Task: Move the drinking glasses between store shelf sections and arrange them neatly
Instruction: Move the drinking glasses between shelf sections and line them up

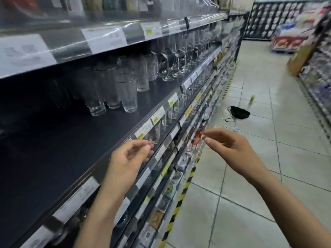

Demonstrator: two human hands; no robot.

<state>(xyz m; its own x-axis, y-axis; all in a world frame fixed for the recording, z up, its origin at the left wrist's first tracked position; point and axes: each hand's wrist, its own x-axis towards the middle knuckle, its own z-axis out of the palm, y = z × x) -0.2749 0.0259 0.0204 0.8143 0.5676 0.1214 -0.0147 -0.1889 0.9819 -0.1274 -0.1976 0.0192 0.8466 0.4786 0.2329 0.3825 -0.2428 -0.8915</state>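
Observation:
Several tall clear drinking glasses [114, 90] stand in a cluster on the dark middle shelf [59, 140], with stemmed wine glasses [172, 56] further right. My left hand [130, 156] hovers at the shelf's front edge, fingers curled, thumb and forefinger close together by a small glint; blur hides whether it holds anything. My right hand [225, 144] is out over the aisle and pinches the rim of a blurred clear glass [198, 149] that hangs below its fingertips. More glasses [161, 126] stand in a row on the shelf below.
Price labels [143, 129] run along every shelf edge. The upper shelf [107, 38] overhangs the glasses. Lower shelves hold small packaged goods [170, 190]. A black bag [239, 112] lies on the tiled floor, and yellow-black tape [180, 197] marks the shelf base. Another rack [318, 72] lines the right.

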